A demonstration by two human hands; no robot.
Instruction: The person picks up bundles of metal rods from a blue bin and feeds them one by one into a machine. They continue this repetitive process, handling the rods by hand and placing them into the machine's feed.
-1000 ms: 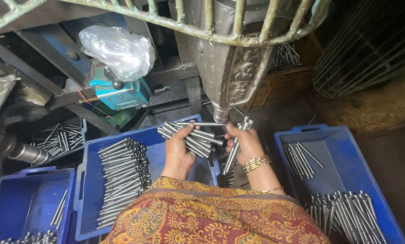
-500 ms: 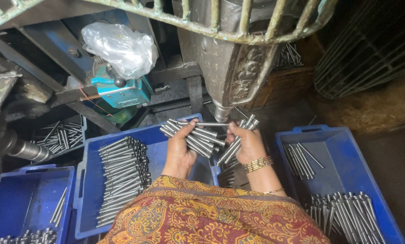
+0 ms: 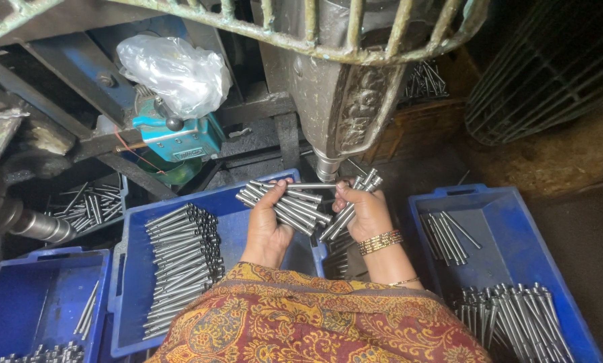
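My left hand [image 3: 266,225] grips a thick bundle of shiny metal rods [image 3: 285,205], fanned out to the upper left. My right hand [image 3: 365,215], with gold bangles on the wrist, holds a smaller bunch of rods [image 3: 352,205] tilted up to the right. One single rod [image 3: 311,185] lies across between the two hands, right under the nose of the grey press machine [image 3: 342,101]. Both hands hover over the inner edge of the middle blue crate [image 3: 130,269], which holds a stacked row of rods [image 3: 180,262].
A right blue crate [image 3: 523,228] holds loose rods and a heap at its near end. A left blue crate [image 3: 39,296] has a few rods. Behind are a teal motor [image 3: 174,138] under a plastic bag, a further rod pile [image 3: 90,205], and a wire cage [image 3: 550,60].
The hands stay in place under the machine; the right hand's bunch has shifted slightly and a single rod now spans between the hands.
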